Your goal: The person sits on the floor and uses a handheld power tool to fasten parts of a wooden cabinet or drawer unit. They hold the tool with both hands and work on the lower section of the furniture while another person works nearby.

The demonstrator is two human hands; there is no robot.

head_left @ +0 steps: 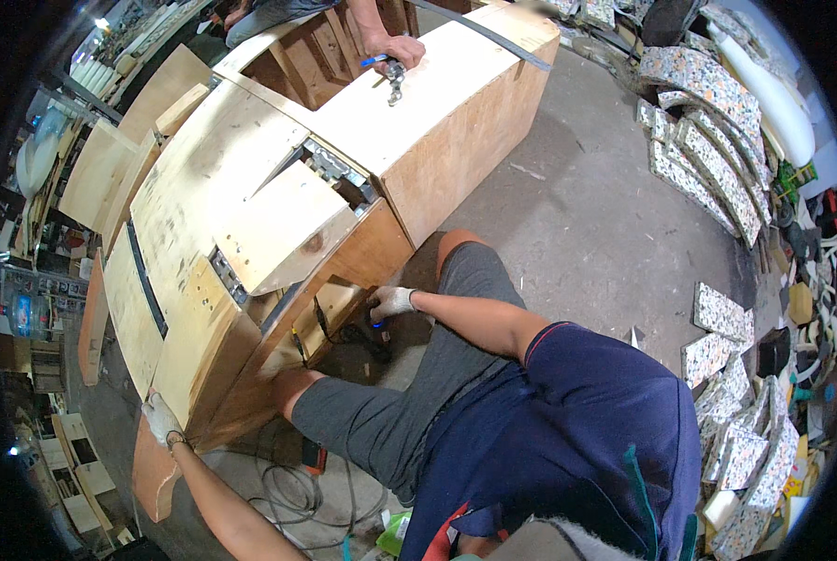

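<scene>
A large curved plywood sofa frame (213, 187) lies on the concrete floor in front of me. My left hand (161, 418), in a white glove, grips the frame's lower left corner. My right hand (390, 301), also gloved, is closed around a small dark tool with a blue part (378, 323), low by an opening in the frame's brown side panel (362, 257). A black cable (330, 329) runs into that opening. My knees in grey shorts press against the frame. Another person's hand (395, 47) holds a metal tool on the frame's far top.
Stacks of speckled foam blocks (708, 140) line the right side, with more (732, 411) lower right. Coiled cables (292, 496) lie on the floor near my left knee. Loose plywood panels (101, 168) lean at the left. A white roll (764, 84) lies top right.
</scene>
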